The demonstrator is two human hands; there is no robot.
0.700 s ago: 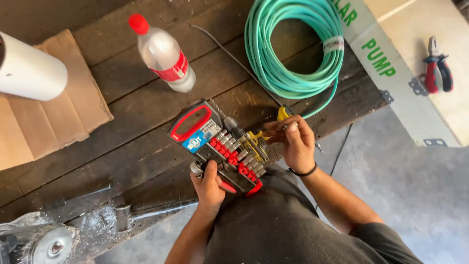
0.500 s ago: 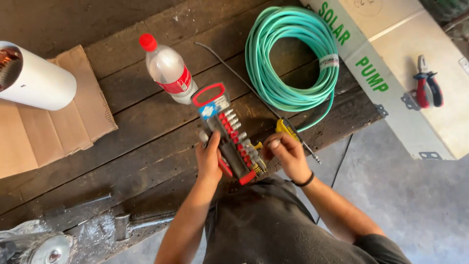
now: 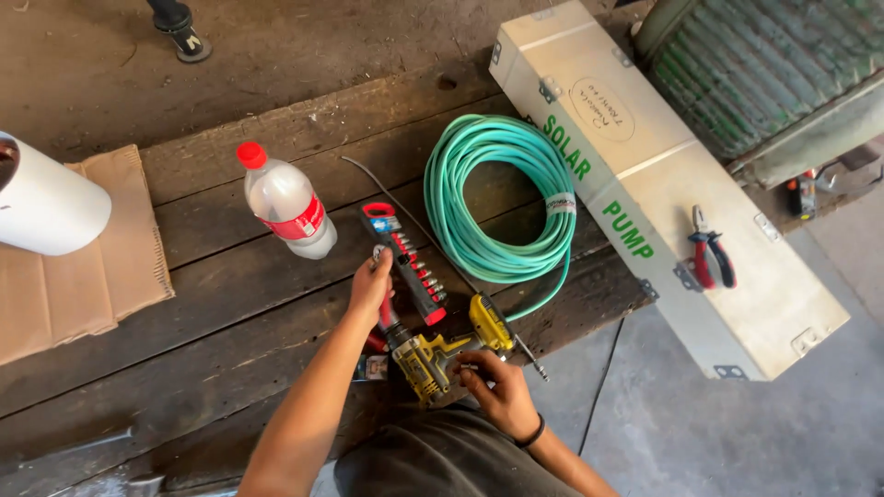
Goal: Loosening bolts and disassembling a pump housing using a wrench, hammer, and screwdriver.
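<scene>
Left hand [image 3: 370, 283] rests on the red bit set [image 3: 410, 265], fingers curled on its edge, steadying it on the table [image 3: 221, 304]. Right hand [image 3: 497, 391] grips the yellow drill [image 3: 442, 350] at the near table edge. Hose [image 3: 497, 198] coiled beyond, bottle [image 3: 285, 202] to the left.

Bare forearms, dark wristband [image 3: 532, 433] on the right wrist, dark trousers [image 3: 442, 465].

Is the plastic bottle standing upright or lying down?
Lying down: the plastic bottle rests on its side on the wooden planks, red cap on.
</scene>
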